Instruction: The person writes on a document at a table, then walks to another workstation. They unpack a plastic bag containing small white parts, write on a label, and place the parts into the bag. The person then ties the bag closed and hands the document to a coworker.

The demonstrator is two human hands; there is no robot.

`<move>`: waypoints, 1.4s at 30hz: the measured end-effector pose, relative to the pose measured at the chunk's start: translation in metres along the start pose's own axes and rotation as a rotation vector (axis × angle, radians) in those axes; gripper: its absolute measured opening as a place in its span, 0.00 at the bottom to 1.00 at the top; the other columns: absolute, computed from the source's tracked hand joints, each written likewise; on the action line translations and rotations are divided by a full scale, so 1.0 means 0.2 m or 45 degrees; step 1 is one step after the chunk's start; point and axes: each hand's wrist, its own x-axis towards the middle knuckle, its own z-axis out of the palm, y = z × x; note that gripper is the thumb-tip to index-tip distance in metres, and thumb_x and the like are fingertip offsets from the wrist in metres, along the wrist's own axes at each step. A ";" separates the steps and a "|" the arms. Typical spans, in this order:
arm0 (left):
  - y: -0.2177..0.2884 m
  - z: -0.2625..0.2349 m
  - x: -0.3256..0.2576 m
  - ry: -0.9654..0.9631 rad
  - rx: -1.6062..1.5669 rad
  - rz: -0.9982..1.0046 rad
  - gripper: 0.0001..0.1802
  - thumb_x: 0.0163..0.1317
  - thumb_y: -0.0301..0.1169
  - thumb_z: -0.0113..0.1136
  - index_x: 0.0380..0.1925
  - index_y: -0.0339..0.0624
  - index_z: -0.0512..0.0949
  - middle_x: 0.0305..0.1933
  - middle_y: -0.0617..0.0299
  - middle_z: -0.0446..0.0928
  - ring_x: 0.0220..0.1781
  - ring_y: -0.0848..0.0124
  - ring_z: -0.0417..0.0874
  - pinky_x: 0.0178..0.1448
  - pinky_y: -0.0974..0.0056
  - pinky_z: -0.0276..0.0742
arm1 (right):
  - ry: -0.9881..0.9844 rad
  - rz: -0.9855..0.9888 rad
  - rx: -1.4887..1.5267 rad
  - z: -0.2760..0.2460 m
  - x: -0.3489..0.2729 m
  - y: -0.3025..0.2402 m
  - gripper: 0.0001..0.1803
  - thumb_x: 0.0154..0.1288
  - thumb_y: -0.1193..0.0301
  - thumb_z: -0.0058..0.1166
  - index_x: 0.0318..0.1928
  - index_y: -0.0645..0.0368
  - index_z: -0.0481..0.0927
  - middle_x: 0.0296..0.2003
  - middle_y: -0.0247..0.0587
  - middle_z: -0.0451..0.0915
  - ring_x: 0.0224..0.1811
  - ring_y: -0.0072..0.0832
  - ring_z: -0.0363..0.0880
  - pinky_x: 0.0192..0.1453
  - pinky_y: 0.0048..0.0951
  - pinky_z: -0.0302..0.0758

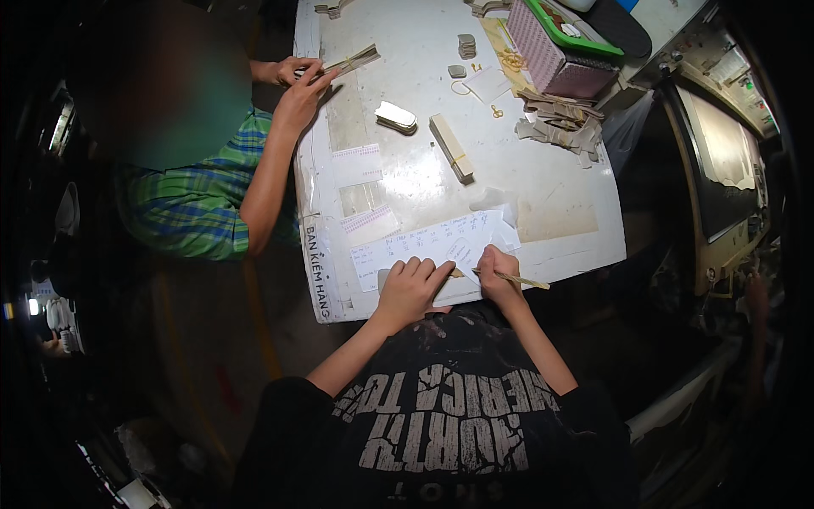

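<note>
Head view: the right hand (502, 280) is pinching a slim, yellowish, pen-like stick (529, 282) over white handwritten paper (424, 242).
The stick, probably light and stiff, is suiting a near-tip grip; the paper, likely limp, is lying on the white table (555, 188), the left hand (409, 295) covering it, any pinch hidden.

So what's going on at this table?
The person's right hand grips a thin yellowish pen-like stick at the near edge of the white table. The left hand rests over a white handwritten paper sheet; whether it holds anything underneath is unclear. On the left, a co-worker in green-and-blue plaid holds some thin greyish strips. A long tan banded block lies mid-table.
</note>
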 end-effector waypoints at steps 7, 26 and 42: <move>-0.12 -0.06 0.02 -0.009 0.088 0.017 0.49 0.41 0.60 0.78 0.65 0.52 0.79 0.39 0.64 0.73 0.43 0.63 0.77 0.47 0.59 0.68 | 0.018 -0.083 0.012 0.11 0.10 -0.05 0.19 0.82 0.63 0.48 0.34 0.64 0.78 0.25 0.54 0.82 0.28 0.47 0.85 0.35 0.42 0.77; -0.12 -0.06 0.04 -0.022 0.097 0.015 0.50 0.40 0.58 0.78 0.65 0.53 0.77 0.41 0.65 0.73 0.45 0.64 0.77 0.47 0.59 0.69 | 0.047 -0.158 -0.039 0.10 0.12 -0.08 0.17 0.82 0.64 0.49 0.34 0.62 0.77 0.25 0.56 0.79 0.28 0.54 0.82 0.34 0.45 0.75; -0.13 -0.01 0.03 0.020 0.107 0.014 0.49 0.38 0.60 0.78 0.64 0.54 0.79 0.38 0.65 0.73 0.42 0.64 0.76 0.46 0.58 0.68 | 0.078 -0.155 -0.061 0.12 0.12 -0.04 0.17 0.82 0.65 0.49 0.34 0.63 0.78 0.25 0.57 0.79 0.28 0.55 0.81 0.34 0.46 0.75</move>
